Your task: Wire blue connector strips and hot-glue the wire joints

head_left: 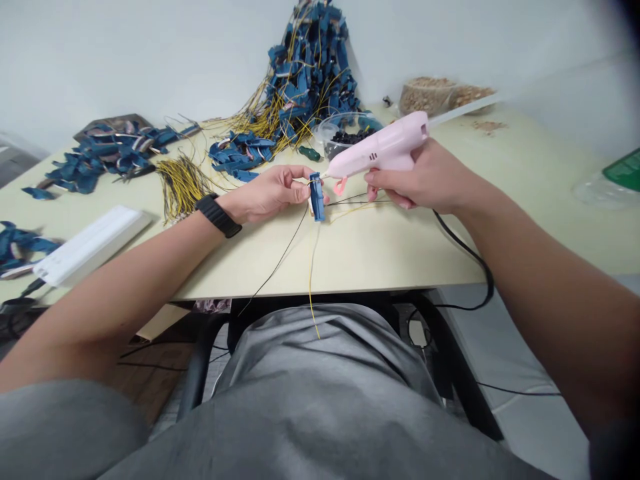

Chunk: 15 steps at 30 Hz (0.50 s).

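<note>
Between the thumb and fingers of my left hand is a small blue plastic part, held roughly upright. A yellow wire hangs from it over the table edge, and a thin black wire trails down to the left. My right hand is wrapped round the handle of a pink glue gun. The gun's nozzle points left, at the top of the blue part; whether it touches cannot be made out. A translucent glue stick sticks out of the gun's rear.
A tall heap of blue parts with wires stands at the back. More blue parts and a yellow wire bundle lie left, near a white box. Behind the gun is a tub of black pieces. The gun's black cord loops over the table edge.
</note>
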Motion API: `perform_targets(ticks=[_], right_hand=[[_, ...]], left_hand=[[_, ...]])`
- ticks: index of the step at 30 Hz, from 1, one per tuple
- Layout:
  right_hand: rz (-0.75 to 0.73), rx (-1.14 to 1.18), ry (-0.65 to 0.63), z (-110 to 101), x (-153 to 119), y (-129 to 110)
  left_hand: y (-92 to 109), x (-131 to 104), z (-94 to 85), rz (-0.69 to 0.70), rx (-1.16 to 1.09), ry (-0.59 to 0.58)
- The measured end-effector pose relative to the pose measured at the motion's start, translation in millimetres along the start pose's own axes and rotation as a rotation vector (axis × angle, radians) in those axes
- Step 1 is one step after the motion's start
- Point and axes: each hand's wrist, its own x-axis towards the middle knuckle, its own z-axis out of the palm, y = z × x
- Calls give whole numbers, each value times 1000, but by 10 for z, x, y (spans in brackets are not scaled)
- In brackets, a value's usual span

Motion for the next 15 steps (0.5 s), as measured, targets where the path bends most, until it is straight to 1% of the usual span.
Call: perform_targets(ticks=[4,7,15], right_hand=[[29,-7,9,19,-29,-64],[25,-26,15,27,-27,-53],[39,-33,15,36,-9,-47]], left_hand=[[1,2,22,-12,3,15],[6,5,37,-26,9,37],[20,-4,40,-23,39,36]])
